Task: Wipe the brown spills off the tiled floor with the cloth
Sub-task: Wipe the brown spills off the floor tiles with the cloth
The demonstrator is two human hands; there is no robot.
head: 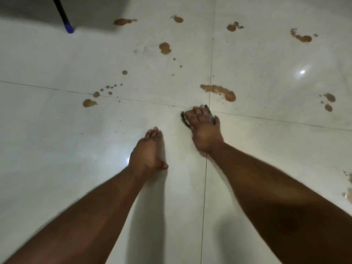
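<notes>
My right hand [204, 128] presses a small dark cloth [184, 121] flat on the pale tiled floor [57, 130], right at the crossing of the tile joints. Only the cloth's edges show around my fingers. My left hand [147, 152] rests flat on the floor nearer to me, fingers straight, holding nothing. A long brown spill [219, 91] lies just beyond my right hand. Several more brown spills dot the floor: one at the left [89, 103], one further back in the middle [165, 48], others at the far right [302, 37].
A black pole with a blue tip [69, 28] leans in at the top left, over a grey shadowed area. Small brown drops are scattered between the bigger spills. More brown marks [347, 187] show at the right edge.
</notes>
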